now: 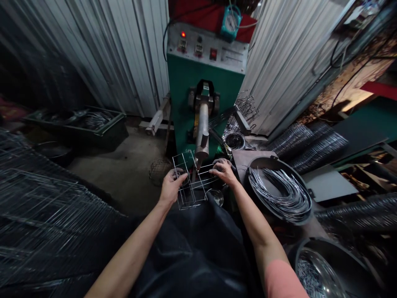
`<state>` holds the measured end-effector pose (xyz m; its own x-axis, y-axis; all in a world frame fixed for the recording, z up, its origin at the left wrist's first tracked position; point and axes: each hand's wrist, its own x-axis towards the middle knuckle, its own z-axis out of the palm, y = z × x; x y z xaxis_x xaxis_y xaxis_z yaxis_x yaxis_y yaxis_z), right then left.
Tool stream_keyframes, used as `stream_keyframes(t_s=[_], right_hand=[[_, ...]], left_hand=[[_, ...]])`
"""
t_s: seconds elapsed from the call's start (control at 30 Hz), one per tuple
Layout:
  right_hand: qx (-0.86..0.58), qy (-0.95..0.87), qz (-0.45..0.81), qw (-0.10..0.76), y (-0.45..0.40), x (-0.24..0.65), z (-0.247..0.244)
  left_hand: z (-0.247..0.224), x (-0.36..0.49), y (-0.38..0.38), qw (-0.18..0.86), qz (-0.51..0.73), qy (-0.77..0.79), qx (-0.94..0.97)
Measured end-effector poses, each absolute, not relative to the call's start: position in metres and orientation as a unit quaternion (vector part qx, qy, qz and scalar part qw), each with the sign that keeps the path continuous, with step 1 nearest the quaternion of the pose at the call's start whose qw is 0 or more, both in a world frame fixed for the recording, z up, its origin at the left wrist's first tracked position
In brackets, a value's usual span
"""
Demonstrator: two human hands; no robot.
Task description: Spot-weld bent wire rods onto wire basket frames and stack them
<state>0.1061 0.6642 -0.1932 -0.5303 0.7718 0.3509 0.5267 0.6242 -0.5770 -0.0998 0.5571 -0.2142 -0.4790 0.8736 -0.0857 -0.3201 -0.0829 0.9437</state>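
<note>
My left hand (172, 186) grips the near left side of a wire basket frame (192, 187), and my right hand (224, 171) holds its right side, fingers curled over the wires. The frame is made of thin bright steel wire and stands in front of a green spot-welding machine (204, 82). The machine's grey cylindrical upper electrode (202, 132) comes down to the top of the frame, close to the wires between my hands. The lower part of the electrode is partly hidden behind the wires.
A black round pan of bent wire rods (279, 190) sits to my right, and a metal bowl of short wire pieces (316, 273) sits near it. Stacked wire frames (46, 211) fill the left side. A dark green bin (77, 126) stands behind them, beside corrugated metal walls.
</note>
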Motion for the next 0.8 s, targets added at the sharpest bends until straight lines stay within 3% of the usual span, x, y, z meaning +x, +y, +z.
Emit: stream_keyframes(t_s=[0.8], right_hand=[[-0.394,-0.843,0.214,0.297,0.679,0.100,-0.193]], left_hand=[[-0.216,-0.104,0.578,0.463,0.695,0.501,0.227]])
